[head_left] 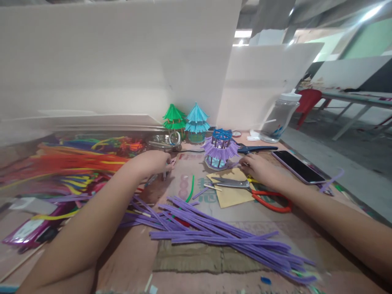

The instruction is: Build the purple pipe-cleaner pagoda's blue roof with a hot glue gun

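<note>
My left hand (154, 163) is closed, its fingers curled down over small items left of the middle; what they hold, if anything, is hidden. Beside the small pagoda-like model (221, 151), my right hand (255, 166) has its fingertips drawn together; I cannot make out what is between them. The model has purple fuzzy strips as a skirt roof, dark posts and a blue ring on top. Red-handled scissors (271, 200) lie under my right wrist, their blades over a yellow paper square (229, 196). Many purple pipe cleaners (214, 230) are spread in front.
A green model (173, 118) and a light blue model (197, 120) stand at the back. Orange pipe cleaners (76, 159) pile up on the left. Dark-handled pliers (257, 149), a phone (298, 166) and a clear bottle (278, 118) are on the right. White boards (122, 61) rise behind.
</note>
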The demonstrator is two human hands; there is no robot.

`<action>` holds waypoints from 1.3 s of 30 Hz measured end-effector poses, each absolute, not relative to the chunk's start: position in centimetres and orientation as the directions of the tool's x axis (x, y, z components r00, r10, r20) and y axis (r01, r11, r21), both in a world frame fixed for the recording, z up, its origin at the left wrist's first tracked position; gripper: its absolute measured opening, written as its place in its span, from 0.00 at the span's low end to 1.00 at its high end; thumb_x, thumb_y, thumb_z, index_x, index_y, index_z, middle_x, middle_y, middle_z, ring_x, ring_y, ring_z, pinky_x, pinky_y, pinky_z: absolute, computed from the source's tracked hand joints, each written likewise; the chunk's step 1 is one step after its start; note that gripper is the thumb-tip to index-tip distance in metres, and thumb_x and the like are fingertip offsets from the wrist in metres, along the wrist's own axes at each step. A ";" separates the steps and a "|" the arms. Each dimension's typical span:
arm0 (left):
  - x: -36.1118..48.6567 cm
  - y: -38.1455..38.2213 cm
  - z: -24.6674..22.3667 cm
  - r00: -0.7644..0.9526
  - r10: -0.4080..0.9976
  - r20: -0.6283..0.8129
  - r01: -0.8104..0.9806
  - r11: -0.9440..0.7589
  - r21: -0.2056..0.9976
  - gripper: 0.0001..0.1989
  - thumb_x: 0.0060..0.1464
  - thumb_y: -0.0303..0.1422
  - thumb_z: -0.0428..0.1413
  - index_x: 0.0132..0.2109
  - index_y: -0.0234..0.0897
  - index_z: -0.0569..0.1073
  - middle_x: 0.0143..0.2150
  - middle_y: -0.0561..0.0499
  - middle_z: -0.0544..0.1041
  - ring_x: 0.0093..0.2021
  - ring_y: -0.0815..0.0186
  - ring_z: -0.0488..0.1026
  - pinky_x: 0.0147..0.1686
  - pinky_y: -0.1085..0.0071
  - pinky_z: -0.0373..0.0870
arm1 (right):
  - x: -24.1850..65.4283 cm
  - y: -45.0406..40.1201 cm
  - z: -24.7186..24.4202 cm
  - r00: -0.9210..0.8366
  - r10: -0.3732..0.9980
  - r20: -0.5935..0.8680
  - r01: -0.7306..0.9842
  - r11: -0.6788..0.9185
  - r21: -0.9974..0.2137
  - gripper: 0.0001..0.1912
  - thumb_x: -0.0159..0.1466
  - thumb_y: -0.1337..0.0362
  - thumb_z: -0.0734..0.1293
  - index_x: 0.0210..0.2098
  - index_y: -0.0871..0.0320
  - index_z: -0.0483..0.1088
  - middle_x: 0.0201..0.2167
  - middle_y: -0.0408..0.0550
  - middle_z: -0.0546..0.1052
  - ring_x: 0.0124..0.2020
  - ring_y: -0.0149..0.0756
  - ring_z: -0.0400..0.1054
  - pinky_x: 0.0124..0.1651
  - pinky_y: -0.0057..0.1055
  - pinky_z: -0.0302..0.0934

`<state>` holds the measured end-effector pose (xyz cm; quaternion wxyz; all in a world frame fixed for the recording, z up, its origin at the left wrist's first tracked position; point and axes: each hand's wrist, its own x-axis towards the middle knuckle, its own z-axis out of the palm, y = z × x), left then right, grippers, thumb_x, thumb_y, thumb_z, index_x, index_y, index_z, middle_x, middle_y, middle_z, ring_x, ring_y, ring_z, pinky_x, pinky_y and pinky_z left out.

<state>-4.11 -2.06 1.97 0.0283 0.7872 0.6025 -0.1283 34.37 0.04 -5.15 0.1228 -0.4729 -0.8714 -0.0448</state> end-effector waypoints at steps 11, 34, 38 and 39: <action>-5.3 -2.2 2.6 0.261 0.947 -0.187 0.956 -0.280 -0.084 0.20 0.59 0.43 0.49 0.50 0.38 0.78 0.47 0.42 0.83 0.43 0.56 0.79 0.41 0.68 0.72 | 16.7 -2.3 -3.6 -0.892 0.305 0.334 0.328 0.945 0.014 0.13 0.69 0.74 0.59 0.50 0.61 0.69 0.46 0.55 0.74 0.45 0.39 0.69 0.46 0.34 0.64; 4.2 -4.6 -3.4 0.681 0.722 0.124 0.712 -0.692 0.121 0.15 0.63 0.38 0.53 0.51 0.36 0.77 0.50 0.43 0.80 0.53 0.56 0.74 0.54 0.63 0.67 | 46.2 -1.8 -3.1 -0.154 0.952 0.265 0.985 0.168 -0.033 0.20 0.67 0.57 0.60 0.49 0.65 0.75 0.47 0.65 0.78 0.46 0.54 0.72 0.46 0.45 0.65; 5.1 -4.8 -5.3 0.663 0.741 0.112 0.726 -0.672 0.146 0.12 0.62 0.37 0.55 0.47 0.36 0.78 0.46 0.43 0.80 0.49 0.55 0.75 0.50 0.63 0.70 | 44.5 -3.1 -3.1 -0.248 0.941 0.230 0.932 0.297 -0.209 0.19 0.68 0.55 0.61 0.46 0.61 0.76 0.45 0.60 0.79 0.45 0.50 0.73 0.48 0.44 0.66; 5.2 -4.9 -5.4 0.647 0.756 0.097 0.741 -0.654 0.155 0.11 0.63 0.36 0.54 0.47 0.36 0.78 0.45 0.43 0.80 0.48 0.56 0.76 0.49 0.64 0.70 | 43.4 -3.7 -2.9 -0.302 0.932 0.200 0.900 0.348 -0.262 0.18 0.67 0.54 0.62 0.45 0.60 0.76 0.44 0.58 0.80 0.44 0.47 0.73 0.47 0.43 0.67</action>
